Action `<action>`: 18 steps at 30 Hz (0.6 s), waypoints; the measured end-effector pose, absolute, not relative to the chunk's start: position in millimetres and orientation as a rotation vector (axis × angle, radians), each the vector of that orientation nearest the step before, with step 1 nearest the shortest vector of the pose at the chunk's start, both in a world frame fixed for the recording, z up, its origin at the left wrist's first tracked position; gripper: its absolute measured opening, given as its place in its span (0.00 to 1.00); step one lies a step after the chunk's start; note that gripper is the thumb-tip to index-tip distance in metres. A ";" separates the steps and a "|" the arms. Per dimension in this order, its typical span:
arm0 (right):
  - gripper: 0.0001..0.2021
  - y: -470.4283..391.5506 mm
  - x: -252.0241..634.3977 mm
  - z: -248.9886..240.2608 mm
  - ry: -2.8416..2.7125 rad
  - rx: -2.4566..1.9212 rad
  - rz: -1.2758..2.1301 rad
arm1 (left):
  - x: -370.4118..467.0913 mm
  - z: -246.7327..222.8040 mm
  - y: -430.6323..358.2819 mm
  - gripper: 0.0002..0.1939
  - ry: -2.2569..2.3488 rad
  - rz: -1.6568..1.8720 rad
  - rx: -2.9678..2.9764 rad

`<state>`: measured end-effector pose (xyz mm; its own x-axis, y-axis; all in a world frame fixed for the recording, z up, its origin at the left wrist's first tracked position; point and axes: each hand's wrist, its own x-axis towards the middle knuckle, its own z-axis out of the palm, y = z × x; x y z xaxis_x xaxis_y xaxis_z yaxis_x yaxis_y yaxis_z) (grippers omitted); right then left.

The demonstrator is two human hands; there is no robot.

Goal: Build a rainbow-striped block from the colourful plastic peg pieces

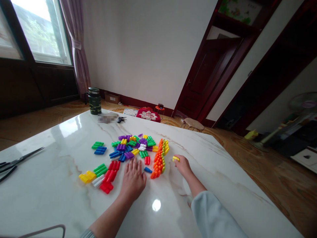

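Note:
My left hand (133, 180) lies palm down on the white table, its fingers stretched toward a pile of bullet-shaped plastic building blocks. In my right hand (183, 165), a yellow block (176, 158) is pinched between the fingers, just right of a row of orange blocks (158, 162) edged with yellow-green ones. One blue block (148, 170) lies alone between my left hand and that row. Left of the same hand are joined red blocks (111, 175), green blocks (100, 170), white blocks (98, 180) and yellow blocks (87, 177). Mixed purple, blue, green and yellow blocks (128, 148) lie beyond my fingertips.
Black scissors (18, 161) rest at the table's left side. A camouflage flask (94, 101) stands at the far corner, beside a blurred-out item (108, 117) and a small black object (121, 119). Past the table's far edge is a round stool (194, 124).

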<state>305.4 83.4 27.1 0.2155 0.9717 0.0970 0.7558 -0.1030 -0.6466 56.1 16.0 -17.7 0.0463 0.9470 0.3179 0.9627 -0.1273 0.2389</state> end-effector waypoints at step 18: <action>0.19 97.0 270.7 17.6 -1.731 -2.006 0.213 | 56.3 -17.7 15.5 0.30 -2.030 -0.635 -2.249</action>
